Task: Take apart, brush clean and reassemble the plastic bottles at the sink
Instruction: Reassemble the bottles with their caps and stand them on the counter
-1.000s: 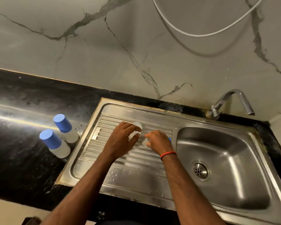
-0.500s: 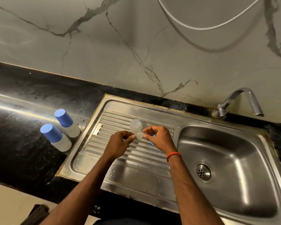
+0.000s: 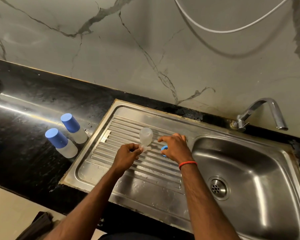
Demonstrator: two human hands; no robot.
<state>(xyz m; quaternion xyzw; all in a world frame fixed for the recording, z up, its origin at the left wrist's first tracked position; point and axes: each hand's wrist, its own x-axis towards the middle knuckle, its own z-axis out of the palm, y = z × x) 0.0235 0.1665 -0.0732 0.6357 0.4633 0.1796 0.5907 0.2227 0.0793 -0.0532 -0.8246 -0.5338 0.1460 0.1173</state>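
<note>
1. Far to the left of my left hand, two capped bottles stand on the black desk (image 3: 33,108). The nearer capped bottle (image 3: 61,143) and the farther capped bottle (image 3: 74,128) are just beside each other, both with blue caps on pale bodies, close to the left rim of the steel drainboard (image 3: 145,179).
2. My left hand (image 3: 128,155) is over the ribbed part of the drainboard, fingers curled and pinching the narrow neck end of the clear bottle (image 3: 145,138). Its rounded body rises above my fingertips, bottom end pointing up and away from me. It carries no cap.
3. My two hands are apart, with a small gap between them. The clear bottle is held by the left one only.
4. My right hand (image 3: 177,149) is just right of the clear bottle, palm down, fingers bent and spread. Under its thumb side I see a blue cap (image 3: 163,151), low over the drainboard. I cannot tell whether the fingers grip the cap or only cover it.
5. A red thread band (image 3: 187,164) circles my right wrist.
6. Right of that hand lies the sink basin (image 3: 258,161) with its drain (image 3: 216,187) near my right forearm.
7. Beyond the basin, the curved tap (image 3: 260,115) stands against the marble wall.
</note>
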